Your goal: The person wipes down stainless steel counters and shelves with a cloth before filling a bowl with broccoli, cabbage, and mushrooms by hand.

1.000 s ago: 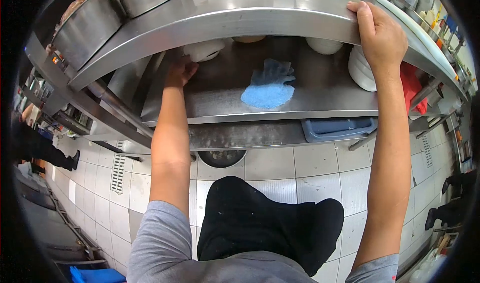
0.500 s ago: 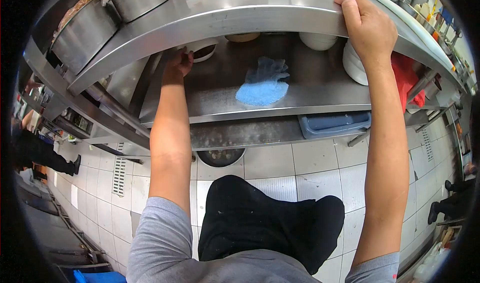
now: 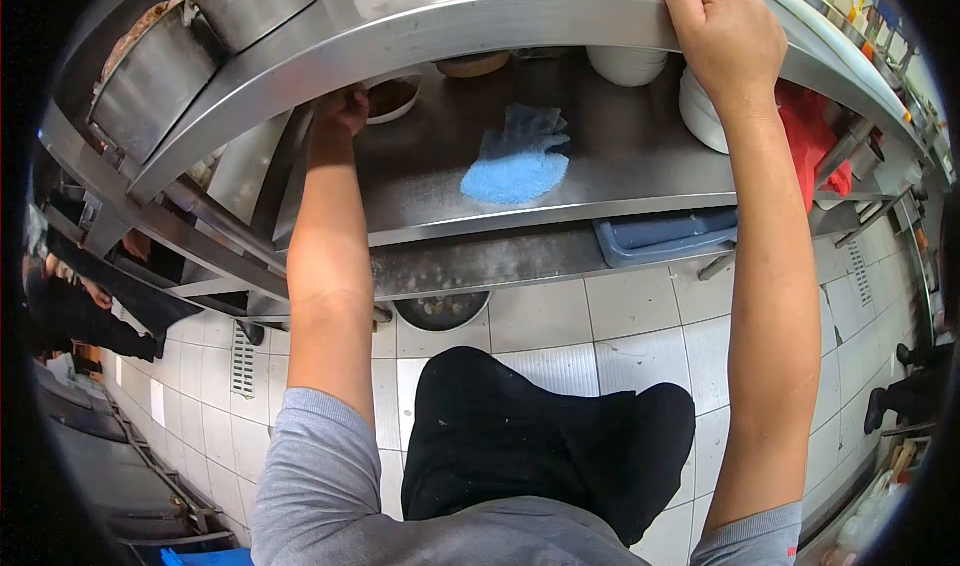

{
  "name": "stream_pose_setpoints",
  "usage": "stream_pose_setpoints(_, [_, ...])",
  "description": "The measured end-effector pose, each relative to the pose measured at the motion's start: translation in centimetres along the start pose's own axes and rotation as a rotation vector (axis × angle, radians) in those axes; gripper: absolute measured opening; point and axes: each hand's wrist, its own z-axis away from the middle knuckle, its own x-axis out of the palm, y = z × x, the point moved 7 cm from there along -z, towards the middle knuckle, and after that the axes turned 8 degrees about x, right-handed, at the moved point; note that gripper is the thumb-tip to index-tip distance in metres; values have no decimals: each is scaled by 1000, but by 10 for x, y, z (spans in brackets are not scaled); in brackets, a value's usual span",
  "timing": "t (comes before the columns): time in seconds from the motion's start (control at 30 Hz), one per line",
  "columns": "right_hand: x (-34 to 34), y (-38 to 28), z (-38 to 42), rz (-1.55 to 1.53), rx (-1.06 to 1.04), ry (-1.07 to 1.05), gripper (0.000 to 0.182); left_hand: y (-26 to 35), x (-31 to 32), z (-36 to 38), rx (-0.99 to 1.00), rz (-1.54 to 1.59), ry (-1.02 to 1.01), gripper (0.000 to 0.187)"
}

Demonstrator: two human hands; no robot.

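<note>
My left hand [image 3: 345, 109] reaches deep under the steel counter onto the lower shelf [image 3: 620, 181]. Its fingers are closed on the rim of a small white bowl [image 3: 395, 97] with something brown inside. My right hand [image 3: 725, 36] grips the front edge of the steel counter top [image 3: 480, 16] from above, with the arm stretched straight. A blue cloth [image 3: 515, 161] lies on the shelf between my two arms, touched by neither hand.
White bowls [image 3: 625, 64] and stacked plates [image 3: 700, 111] stand at the shelf's back right, beside a red cloth [image 3: 815, 136]. Lower down are a grey-blue tray [image 3: 665, 234] and a round pan [image 3: 440, 311]. Steel pots [image 3: 150, 76] stand on the counter. A person [image 3: 70, 306] stands at the left.
The white bowl at my left hand has turned from showing its white outside to showing its brown inside. My view has shifted slightly; my right hand keeps its grip on the counter edge.
</note>
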Motion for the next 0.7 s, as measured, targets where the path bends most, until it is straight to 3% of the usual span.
stream_pose_setpoints(0.1, [0, 1, 1, 12, -3, 10, 35, -6, 23, 61, 3, 13, 129, 18])
stream_pose_setpoints(0.2, [0, 1, 0, 4, -8, 13, 35, -19, -30, 15, -86, 30, 76, 20])
stream_pose_setpoints(0.23, [-1, 0, 1, -8, -8, 12, 36, -22, -19, 30, -83, 33, 78, 20])
stream_pose_setpoints(0.3, [-1, -1, 0, -11, -12, 6, 36, -16, 1, 74, 99, -65, 269, 27])
stream_pose_setpoints(0.4, [0, -3, 0, -3, -4, -6, 36, -23, -38, 37, 74, -334, 207, 33])
stream_pose_setpoints(0.53, [13, 16, 1, 106, 43, -115, 39, -21, -30, 54, 126, -437, 90, 24])
stream_pose_setpoints(0.7, [14, 19, 2, 108, 43, -110, 39, -20, -28, 68, 42, -814, 86, 34])
